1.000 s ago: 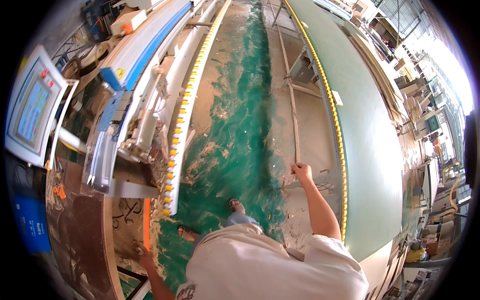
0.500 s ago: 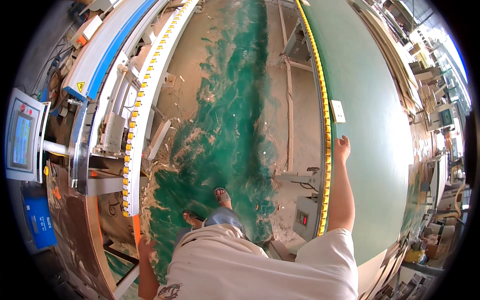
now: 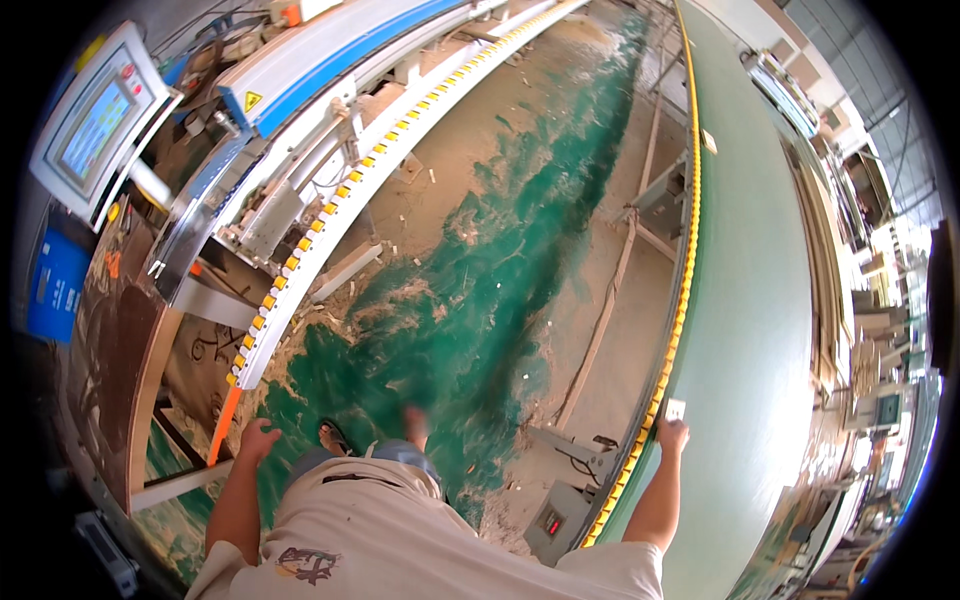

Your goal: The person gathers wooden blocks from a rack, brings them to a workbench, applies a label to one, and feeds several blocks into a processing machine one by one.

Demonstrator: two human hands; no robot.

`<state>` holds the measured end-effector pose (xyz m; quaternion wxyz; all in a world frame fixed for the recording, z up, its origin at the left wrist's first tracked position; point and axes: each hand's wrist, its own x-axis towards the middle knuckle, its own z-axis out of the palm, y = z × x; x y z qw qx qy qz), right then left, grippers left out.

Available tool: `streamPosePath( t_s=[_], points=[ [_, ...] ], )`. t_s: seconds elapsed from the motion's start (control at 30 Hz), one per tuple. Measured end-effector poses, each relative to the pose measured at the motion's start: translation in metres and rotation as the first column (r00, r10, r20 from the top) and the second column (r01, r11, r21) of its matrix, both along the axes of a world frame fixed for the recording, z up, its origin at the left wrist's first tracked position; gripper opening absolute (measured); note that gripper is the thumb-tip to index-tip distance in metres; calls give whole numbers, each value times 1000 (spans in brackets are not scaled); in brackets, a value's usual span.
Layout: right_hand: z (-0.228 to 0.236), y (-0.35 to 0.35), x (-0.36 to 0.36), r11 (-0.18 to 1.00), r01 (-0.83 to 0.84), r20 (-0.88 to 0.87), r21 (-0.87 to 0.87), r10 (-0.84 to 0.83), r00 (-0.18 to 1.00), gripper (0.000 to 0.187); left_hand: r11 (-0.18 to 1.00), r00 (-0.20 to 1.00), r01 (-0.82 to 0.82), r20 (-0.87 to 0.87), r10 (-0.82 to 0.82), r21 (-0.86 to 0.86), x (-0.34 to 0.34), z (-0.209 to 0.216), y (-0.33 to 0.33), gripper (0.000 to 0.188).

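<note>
On the green conveyor belt to my right lies a small pale rectangular block with dark marks on its face. My right hand is at the near end of this block, fingers curled closed against it; its far part shows beyond them. A second small pale block rests farther up the belt, near its left edge. My left hand hangs low on the left, fingers loosely bent and apart, with nothing visible in it. It is nearest to the end of a white rail with yellow rollers.
A yellow roller strip borders the belt. A grey control box sits below it. Left stand a machine with a blue stripe, a screen panel and a brown-topped bench. Dust and scraps litter the green floor.
My right hand has reached the nearer block, which was just beyond my fingers before. The view has swung to the right, and my left hand shows more fully.
</note>
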<state>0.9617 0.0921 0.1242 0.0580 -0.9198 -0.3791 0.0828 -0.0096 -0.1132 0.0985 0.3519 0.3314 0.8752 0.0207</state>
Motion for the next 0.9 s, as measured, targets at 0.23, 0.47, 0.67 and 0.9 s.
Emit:
streamPosePath(
  t_s=[0.23,0.47,0.67,0.9],
  points=[
    [72,31,-64,813,289,-759,506,260,597,48,992,994,111,22,-110,-60,-56,-56,-48,48],
    [61,61,-431,893,307,-607,329,449,-656,123,999,998,4,67,-7,45,-92,-63,-50,41],
    [59,43,-815,956,-240,-882,171,41,-469,41,953,962,-252,154,226,171,-197,-38,-63,45],
    [41,106,-1106,893,-388,-910,229,55,-410,25,692,822,-565,230,522,450,-355,28,-118,51]
  ],
)
